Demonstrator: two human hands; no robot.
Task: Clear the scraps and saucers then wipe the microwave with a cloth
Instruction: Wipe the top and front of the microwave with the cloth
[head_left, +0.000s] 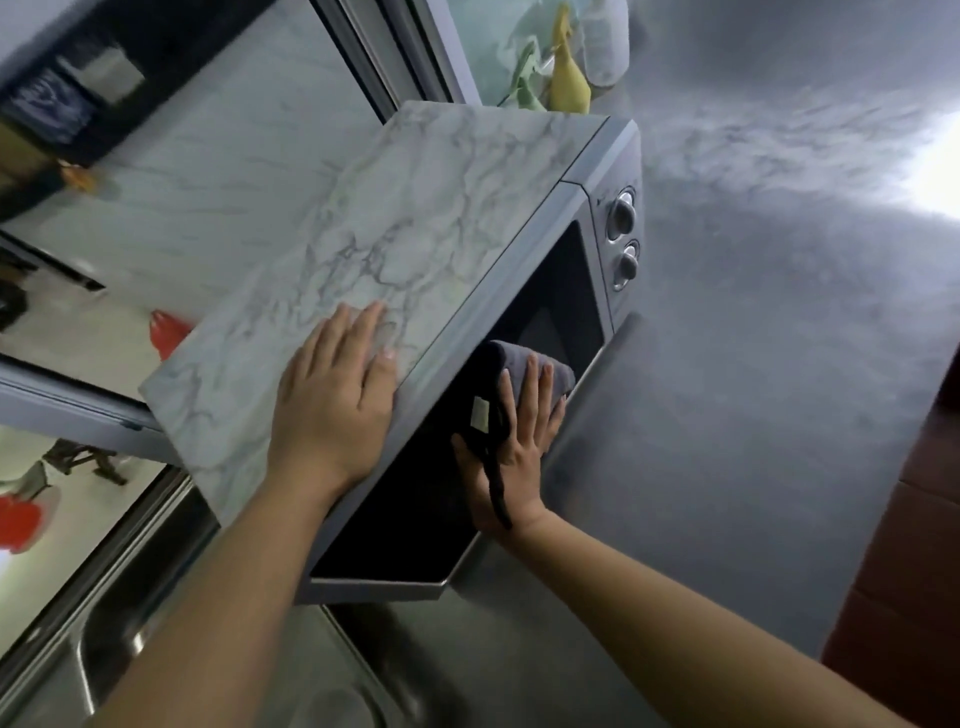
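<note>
Head view: the microwave (467, 291) stands on a grey counter (727, 415), its top covered w/ marble-pattern sheet, door closed, two knobs (623, 239) on the panel at the right. Left hand (332, 400) lies flat on the top near the front edge, fingers straight, holding nothing. Right hand (519, 447) presses a grey cloth (519, 374) against the dark door glass, fingers stretched over it, not curled; a dark strap of the cloth hangs over the palm. A steel sink (104, 649) is at bottom left. Saucers and scraps not in view.
</note>
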